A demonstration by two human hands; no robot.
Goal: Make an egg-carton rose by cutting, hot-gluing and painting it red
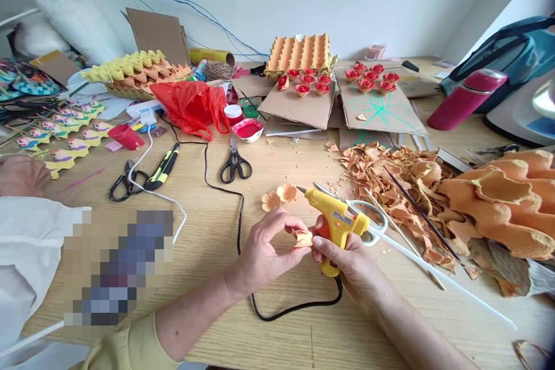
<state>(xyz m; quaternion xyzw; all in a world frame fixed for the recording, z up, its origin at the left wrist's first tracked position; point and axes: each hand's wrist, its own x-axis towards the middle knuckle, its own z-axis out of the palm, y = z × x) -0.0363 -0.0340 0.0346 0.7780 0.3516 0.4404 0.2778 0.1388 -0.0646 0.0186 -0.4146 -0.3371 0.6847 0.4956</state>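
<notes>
Between the thumb and fingers of my left hand point(264, 251) is a small rolled piece of orange egg carton point(302, 238). My right hand point(353, 260) is wrapped round the handle of a yellow hot glue gun point(338, 217), its nozzle pointing up and left. Fingertips of my right hand touch or almost touch the carton piece. A long white glue stick point(446, 280) runs out of the gun's back. Just beyond my hands lie two orange carton flower cups point(280, 197). White-handled scissors point(377, 217) lie partly hidden behind the gun.
Orange carton scraps point(377, 176) and a cut egg tray point(498, 202) lie to the right. Red paper roses point(307, 78) stand on cardboard at the back. Black scissors point(235, 167) and a utility knife point(163, 167) lie left of centre. A co-worker's hand point(23, 175) rests far left.
</notes>
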